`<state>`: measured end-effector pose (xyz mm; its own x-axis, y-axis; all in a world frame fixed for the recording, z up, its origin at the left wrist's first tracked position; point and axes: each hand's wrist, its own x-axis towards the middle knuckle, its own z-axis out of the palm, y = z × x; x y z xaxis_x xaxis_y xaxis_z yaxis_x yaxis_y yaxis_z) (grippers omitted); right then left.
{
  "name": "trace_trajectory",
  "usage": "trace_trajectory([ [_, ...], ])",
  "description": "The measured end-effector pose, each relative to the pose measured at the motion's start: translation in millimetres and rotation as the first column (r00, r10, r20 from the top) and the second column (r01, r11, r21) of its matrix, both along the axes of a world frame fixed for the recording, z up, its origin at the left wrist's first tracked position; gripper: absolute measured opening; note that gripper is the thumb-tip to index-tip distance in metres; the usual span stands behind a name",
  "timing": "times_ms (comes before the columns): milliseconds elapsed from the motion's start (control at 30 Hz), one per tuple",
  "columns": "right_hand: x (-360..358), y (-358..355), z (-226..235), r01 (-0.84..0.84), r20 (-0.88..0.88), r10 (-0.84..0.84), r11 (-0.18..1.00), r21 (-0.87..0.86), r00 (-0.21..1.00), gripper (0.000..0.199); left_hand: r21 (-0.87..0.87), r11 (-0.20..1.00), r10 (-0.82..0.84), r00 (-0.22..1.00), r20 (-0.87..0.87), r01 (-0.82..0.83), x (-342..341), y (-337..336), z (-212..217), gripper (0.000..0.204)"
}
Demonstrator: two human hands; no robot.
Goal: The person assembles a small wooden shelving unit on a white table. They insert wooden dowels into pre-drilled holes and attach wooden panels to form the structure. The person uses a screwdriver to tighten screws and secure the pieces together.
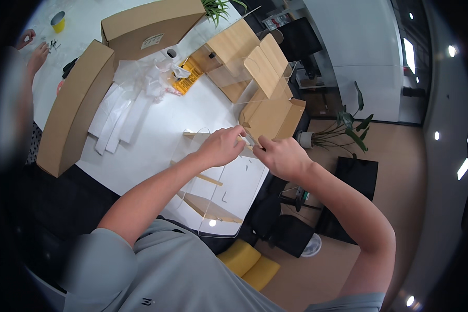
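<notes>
My left hand is closed at the far end of a light wooden strip, which runs behind its fingers along a clear plastic panel. Close by on the right, my right hand has its fingers pinched together. Something thin and small sits between the two hands, too small to name. Below them, a second wooden strip and a wooden board stand against the clear panel. An L-shaped hex key lies on the white table nearby, with small screws further up.
Cardboard boxes stand left and at the back. White packing sheets and a yellow bag lie between. Clear-sided wooden pieces and an open carton line the right edge. Another person's hand is far left, near a cup.
</notes>
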<state>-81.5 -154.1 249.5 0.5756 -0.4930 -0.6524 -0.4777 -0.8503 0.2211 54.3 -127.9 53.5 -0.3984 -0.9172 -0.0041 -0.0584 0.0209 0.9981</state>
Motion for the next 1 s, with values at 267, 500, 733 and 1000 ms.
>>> trace_trajectory([
  [267, -17, -3, -21, 0.329, 0.339, -0.348, 0.937, 0.114, 0.874, 0.021, -0.013, 1.0, 0.0, 1.0, 0.025, 0.001, -2, 2, 1, 0.034],
  [500, -2, -24, -11, 0.894, -0.002, -0.982, -0.173, 0.413, -0.189, 0.02, -0.016, 1.0, 0.009, 1.0, 0.03, -0.008, -3, 3, 0, 0.033],
  [733, -6, -4, -5, 0.189, 0.139, -0.192, 0.981, 0.038, 0.972, 0.022, -0.029, 1.0, 0.008, 0.999, 0.034, -0.007, -3, 2, 0, 0.034],
  [1000, -19, 0, -21, 0.308, 0.301, -0.317, 0.948, 0.077, 0.899, 0.026, -0.03, 0.999, 0.01, 0.999, 0.034, -0.009, -6, 2, -4, 0.034],
])
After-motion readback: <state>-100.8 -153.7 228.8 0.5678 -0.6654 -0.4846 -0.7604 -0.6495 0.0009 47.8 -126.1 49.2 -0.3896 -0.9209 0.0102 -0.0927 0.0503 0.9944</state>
